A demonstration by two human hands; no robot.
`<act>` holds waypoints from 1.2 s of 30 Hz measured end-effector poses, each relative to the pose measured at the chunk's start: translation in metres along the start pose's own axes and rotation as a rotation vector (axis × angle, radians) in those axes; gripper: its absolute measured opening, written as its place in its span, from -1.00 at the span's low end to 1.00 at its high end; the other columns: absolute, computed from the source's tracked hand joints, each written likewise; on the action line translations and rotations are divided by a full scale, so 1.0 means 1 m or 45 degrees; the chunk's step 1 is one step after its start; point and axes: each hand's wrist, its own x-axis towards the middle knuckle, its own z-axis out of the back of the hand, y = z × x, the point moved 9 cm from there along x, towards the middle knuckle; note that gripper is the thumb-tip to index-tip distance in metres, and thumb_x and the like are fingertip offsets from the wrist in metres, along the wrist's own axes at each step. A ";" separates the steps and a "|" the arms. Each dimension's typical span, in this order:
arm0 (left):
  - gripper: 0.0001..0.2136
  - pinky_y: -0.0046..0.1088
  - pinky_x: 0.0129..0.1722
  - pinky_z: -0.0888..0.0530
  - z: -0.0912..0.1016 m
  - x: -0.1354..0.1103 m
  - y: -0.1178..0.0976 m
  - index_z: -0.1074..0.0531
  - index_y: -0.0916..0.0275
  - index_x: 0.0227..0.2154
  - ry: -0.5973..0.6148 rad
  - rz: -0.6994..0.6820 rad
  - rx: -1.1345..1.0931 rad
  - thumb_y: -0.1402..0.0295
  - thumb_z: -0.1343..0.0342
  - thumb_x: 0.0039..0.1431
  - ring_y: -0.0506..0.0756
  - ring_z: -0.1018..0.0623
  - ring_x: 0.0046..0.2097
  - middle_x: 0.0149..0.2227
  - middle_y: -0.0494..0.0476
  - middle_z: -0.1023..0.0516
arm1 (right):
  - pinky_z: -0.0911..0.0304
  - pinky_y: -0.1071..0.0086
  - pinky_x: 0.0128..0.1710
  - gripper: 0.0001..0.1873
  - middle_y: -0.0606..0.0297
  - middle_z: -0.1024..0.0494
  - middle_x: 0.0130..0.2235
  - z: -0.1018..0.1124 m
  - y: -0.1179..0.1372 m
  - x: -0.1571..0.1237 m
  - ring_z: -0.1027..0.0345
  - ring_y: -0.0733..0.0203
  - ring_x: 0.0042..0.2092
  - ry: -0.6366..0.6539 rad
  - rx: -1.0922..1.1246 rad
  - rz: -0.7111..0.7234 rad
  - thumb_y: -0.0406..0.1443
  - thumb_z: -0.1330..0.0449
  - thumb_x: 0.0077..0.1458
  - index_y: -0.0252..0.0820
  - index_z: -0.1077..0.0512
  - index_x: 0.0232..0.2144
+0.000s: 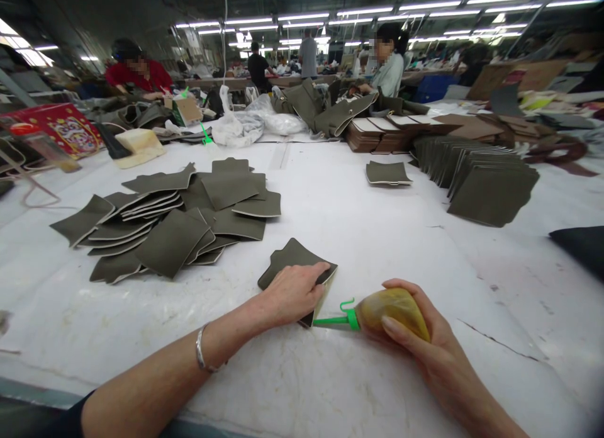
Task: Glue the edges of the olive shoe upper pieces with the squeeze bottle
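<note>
An olive-green leather-like piece (pixel 291 255) with a pale edge lies on the white tabletop. My left hand (pixel 295 293) holds it down, index finger stretched towards its right corner and the other fingers bent; part of the piece is hidden beneath. In my right hand (pixel 425 328) is a squeeze bottle (pixel 389 312) of yellow-brown liquid, fingers wrapped round it. The bottle lies nearly level, and its thin green nozzle (pixel 333 321) points left, with the tip at the piece's near right edge. Whether liquid is coming out I cannot tell.
Left of my hands is a loose heap of similar pieces (pixel 170 236). A fanned row (pixel 491 180) stands at right, near a single piece (pixel 388 173) and brown stacks (pixel 377 134). Plastic bags (pixel 245 123) and a red box (pixel 56 129) lie farther back. Several people work beyond.
</note>
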 end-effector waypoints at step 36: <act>-0.57 -0.20 -0.19 -0.46 0.001 0.005 0.000 -0.27 0.09 0.10 0.014 0.028 -0.040 0.39 0.21 0.19 0.25 -0.58 -0.15 -0.13 0.17 -0.60 | -0.29 0.35 -0.30 -0.45 0.33 -0.43 -0.25 0.034 0.013 0.022 -0.32 0.16 -0.28 -0.348 -0.106 0.198 -0.01 -0.30 -0.05 0.00 -0.28 -0.05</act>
